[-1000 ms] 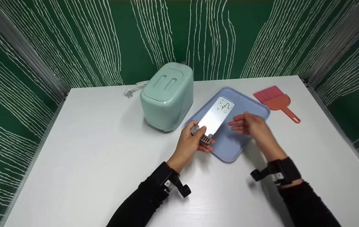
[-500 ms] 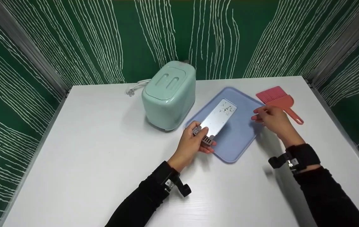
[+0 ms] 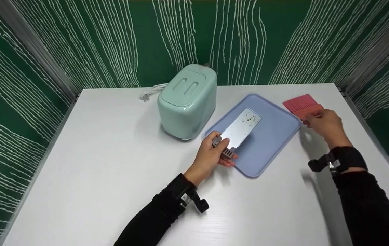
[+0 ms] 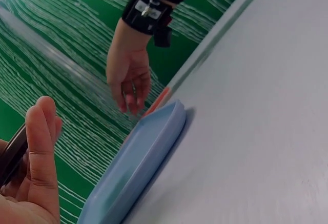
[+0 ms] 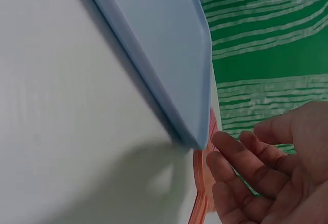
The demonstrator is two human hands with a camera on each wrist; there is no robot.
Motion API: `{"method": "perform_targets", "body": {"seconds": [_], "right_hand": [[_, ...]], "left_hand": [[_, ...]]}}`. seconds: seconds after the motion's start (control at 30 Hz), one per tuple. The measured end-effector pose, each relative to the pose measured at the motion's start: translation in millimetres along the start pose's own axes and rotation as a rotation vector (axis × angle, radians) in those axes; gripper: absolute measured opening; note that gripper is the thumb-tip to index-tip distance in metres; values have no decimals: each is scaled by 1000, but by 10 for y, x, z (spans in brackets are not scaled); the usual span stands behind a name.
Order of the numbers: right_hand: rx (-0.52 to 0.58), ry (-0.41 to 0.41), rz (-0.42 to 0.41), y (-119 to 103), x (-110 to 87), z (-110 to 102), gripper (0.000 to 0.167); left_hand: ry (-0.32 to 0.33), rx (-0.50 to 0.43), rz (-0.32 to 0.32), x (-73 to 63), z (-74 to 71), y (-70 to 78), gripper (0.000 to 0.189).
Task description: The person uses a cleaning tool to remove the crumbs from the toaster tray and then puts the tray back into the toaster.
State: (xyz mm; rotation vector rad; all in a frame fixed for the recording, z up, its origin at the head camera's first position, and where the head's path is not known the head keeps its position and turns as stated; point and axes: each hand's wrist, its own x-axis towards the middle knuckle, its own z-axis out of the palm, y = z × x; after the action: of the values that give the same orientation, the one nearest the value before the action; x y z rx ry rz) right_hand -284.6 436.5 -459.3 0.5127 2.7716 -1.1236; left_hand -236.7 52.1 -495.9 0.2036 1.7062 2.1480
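Plate [image 3: 238, 130], silvery with a grey slotted end, held over the blue tray [image 3: 269, 140]; specks [image 3: 250, 118] at its far end. Left hand [image 3: 208, 155] grips the grey end, thumb on top, fingers curled underneath. Right hand [image 3: 327, 126] is over the red brush [image 3: 302, 105], at the tray's right; fingers loosely bent, slightly apart, no grip on anything. Contact with brush: cannot tell. Hand hides the brush handle in head view. Tray's right corner sits just beside the brush, between it and plate. Mint-green toaster [image 3: 187, 102] stands left of tray, near its edge; white cord [image 3: 155, 90] and plug [image 3: 144, 98] lie far left of toaster. White table [image 3: 112, 164], green wall [image 3: 283, 30] along far side.
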Motion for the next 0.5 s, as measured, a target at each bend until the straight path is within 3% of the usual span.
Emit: {"method": "perform_targets", "body": {"seconds": [0.13, 0.27, 0.37, 0.5], "right_hand": [[-31, 24, 61, 124, 75, -116, 65], [-100, 55, 63, 226, 123, -146, 69], [-152, 83, 62, 283, 150, -114, 64], [-164, 123, 127, 346, 175, -63, 57]], "left_hand": [[3, 1, -2, 12, 7, -17, 13], [-5, -11, -4, 24, 14, -35, 15], [1, -23, -5, 23, 11, -43, 14], [13, -36, -6, 20, 1, -52, 11]]}}
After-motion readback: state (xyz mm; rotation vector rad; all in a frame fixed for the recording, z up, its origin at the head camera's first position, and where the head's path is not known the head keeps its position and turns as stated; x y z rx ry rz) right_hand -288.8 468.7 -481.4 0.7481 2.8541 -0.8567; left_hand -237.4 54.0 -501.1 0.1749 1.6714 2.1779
